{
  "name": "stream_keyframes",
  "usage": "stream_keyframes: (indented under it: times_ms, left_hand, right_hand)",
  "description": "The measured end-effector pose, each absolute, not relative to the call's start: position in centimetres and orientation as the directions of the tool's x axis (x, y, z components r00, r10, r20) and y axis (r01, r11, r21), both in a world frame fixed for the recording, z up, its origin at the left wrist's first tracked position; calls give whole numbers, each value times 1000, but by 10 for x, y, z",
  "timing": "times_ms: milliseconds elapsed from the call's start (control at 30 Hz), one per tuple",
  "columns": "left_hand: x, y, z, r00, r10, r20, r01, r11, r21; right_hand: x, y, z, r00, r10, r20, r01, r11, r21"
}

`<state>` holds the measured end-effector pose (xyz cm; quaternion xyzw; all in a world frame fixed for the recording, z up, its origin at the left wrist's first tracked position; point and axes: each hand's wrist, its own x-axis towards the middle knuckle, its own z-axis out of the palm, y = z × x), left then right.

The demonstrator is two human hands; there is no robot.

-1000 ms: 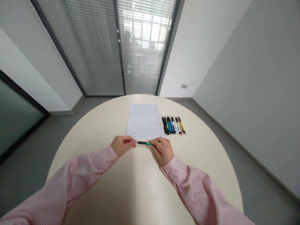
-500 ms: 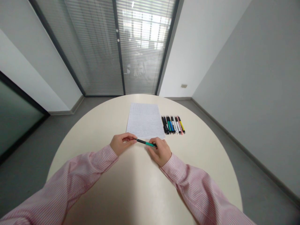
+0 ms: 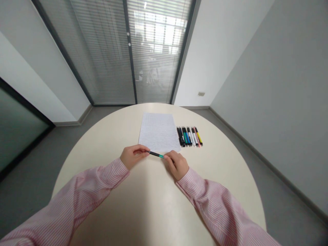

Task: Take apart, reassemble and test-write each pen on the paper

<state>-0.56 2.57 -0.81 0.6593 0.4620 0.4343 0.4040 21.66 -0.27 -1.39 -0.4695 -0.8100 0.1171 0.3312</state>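
A black and green pen (image 3: 155, 154) lies crosswise between my two hands, just in front of the near edge of a sheet of paper. My left hand (image 3: 133, 156) pinches its left tip between thumb and fingers. Closed around the green right end is my right hand (image 3: 177, 164), which hides that part of the pen. The white sheet (image 3: 159, 131) bears close lines that are too fine to read. To its right, several pens (image 3: 189, 136) lie side by side in a row, with black, green, blue, white, pink and yellow parts.
Everything rests on a round cream table (image 3: 115, 136) whose curved edge shows on the far side and both flanks. Beyond it are a glass partition with blinds (image 3: 156, 78) and a grey wall (image 3: 276, 102). A wall socket (image 3: 201, 94) sits low behind the table.
My right hand's fingers have shifted and now cover more of the pen's green end. My left hand and the pen have hardly moved.
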Motion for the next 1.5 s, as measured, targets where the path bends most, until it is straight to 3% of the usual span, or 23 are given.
stream_keyframes:
  times_ms: [567, 733, 1000, 1100, 1200, 1300, 1433, 1500]
  left_hand:
    - [-9, 28, -9, 155, 964, 214, 237, -247, 940]
    - [-9, 28, -9, 172, 958, 229, 219, -264, 939]
    - [-10, 29, -8, 128, 974, 189, 200, -212, 957]
    - [-9, 28, -8, 147, 963, 225, 207, -252, 945]
    - [-7, 24, -8, 176, 951, 255, 231, -292, 928]
    - [-3, 19, -7, 224, 943, 247, 273, -304, 913]
    - [5, 12, -4, 355, 903, 244, 303, -358, 883]
    - [6, 10, -3, 398, 880, 260, 318, -398, 861]
  right_hand:
    - [218, -2, -13, -265, 846, 462, 619, 517, -592]
    - [219, -1, -13, -261, 881, 395, 649, 463, -604]
    - [220, -1, -13, -134, 903, 409, 548, 411, -729]
    - [221, -2, -8, -108, 935, 337, 493, 344, -799]
    - [223, 1, -6, -24, 968, 252, 372, 242, -896]
    - [222, 6, -9, 89, 972, 217, 145, 203, -968]
    - [217, 15, 0, 132, 960, 248, -191, 270, -944]
    - [214, 21, 12, 82, 974, 212, -360, 227, -905]
